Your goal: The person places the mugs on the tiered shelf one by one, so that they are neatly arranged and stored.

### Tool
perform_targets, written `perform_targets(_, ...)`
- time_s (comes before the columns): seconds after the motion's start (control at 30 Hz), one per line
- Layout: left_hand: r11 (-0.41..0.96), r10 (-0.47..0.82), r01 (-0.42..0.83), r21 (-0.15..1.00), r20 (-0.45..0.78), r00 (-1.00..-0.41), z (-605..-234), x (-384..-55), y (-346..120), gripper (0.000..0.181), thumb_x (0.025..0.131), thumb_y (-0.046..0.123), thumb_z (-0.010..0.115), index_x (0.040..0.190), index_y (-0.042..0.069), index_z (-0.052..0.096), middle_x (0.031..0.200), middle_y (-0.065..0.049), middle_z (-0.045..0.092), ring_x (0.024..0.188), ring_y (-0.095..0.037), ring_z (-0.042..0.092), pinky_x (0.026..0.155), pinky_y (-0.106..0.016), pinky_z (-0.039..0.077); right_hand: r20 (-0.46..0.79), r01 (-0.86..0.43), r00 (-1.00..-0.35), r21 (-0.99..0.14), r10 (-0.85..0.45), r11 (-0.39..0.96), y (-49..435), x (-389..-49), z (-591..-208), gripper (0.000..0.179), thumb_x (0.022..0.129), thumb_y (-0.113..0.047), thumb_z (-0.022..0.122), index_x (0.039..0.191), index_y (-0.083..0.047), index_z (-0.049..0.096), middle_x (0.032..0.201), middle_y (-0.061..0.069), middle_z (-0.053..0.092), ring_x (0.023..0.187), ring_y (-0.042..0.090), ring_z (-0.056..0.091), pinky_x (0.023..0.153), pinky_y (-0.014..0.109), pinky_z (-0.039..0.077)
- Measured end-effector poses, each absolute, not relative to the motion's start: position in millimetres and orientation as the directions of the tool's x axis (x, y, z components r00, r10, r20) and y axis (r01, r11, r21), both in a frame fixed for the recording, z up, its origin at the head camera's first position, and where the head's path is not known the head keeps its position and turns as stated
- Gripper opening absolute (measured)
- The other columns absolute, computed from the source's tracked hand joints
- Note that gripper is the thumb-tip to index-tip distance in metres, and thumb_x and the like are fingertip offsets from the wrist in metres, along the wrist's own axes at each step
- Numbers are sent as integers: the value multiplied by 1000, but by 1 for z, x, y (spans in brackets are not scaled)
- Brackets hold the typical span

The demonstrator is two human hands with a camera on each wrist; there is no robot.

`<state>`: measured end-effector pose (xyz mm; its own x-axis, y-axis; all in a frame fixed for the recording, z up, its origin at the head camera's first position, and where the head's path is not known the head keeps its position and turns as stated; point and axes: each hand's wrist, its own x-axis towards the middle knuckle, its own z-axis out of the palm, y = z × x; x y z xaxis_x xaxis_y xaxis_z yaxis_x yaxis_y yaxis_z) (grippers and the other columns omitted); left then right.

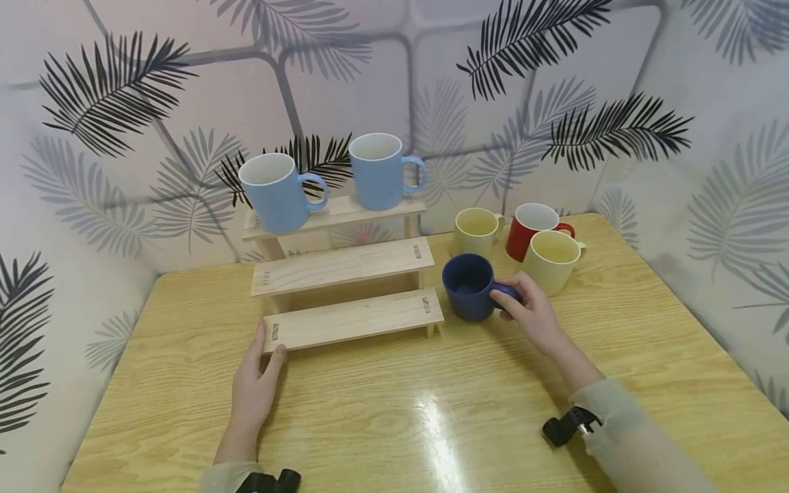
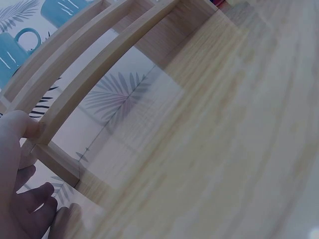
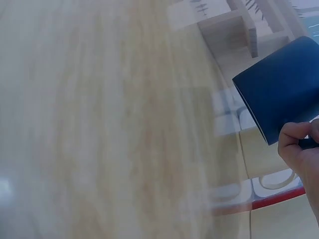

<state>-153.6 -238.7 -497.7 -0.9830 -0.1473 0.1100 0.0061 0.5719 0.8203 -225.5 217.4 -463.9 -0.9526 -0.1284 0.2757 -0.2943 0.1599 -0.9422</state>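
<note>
A three-step wooden shelf (image 1: 345,322) stands on the table, and two light blue mugs (image 1: 279,195) sit on its top step. My left hand (image 1: 254,383) grips the left end of the lowest step, the thumb against its front edge. By its handle, my right hand (image 1: 527,311) holds a dark blue mug (image 1: 470,287) just right of the shelf, opening upward. In the right wrist view the same dark blue mug (image 3: 281,87) shows its side, with the thumb and fingers (image 3: 294,137) pinching the handle.
Behind the right hand stand a small cream mug (image 1: 476,233), a red mug (image 1: 520,236) with a white inside and a larger cream mug (image 1: 550,263). A leaf-patterned wall (image 1: 370,82) closes off the back of the wooden table (image 1: 370,418).
</note>
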Motion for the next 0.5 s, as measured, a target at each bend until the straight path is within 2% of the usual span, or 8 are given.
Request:
perform_targets(0.17,570,-152,-2,822,103,-983,-498,-154,-239,69,99,46,46,154,19,16,158,-3,16,143,-29,15,114,-49,16,310,-322,-945,-938,-109,129,215,-219,-451,19,93,5,56,109,11,49,90,-5,63,71,9,59,61,22,54)
perform_targets(0.5,572,-162,-16,820,94,-982,-497,-154,-239,68,99,46,46,154,21,15,157,-4,17,143,-30,16,114,-49,17,370,-376,-923,-925,-100,47,206,-211,-423,16,92,1,60,106,4,53,94,1,65,74,13,60,63,21,55)
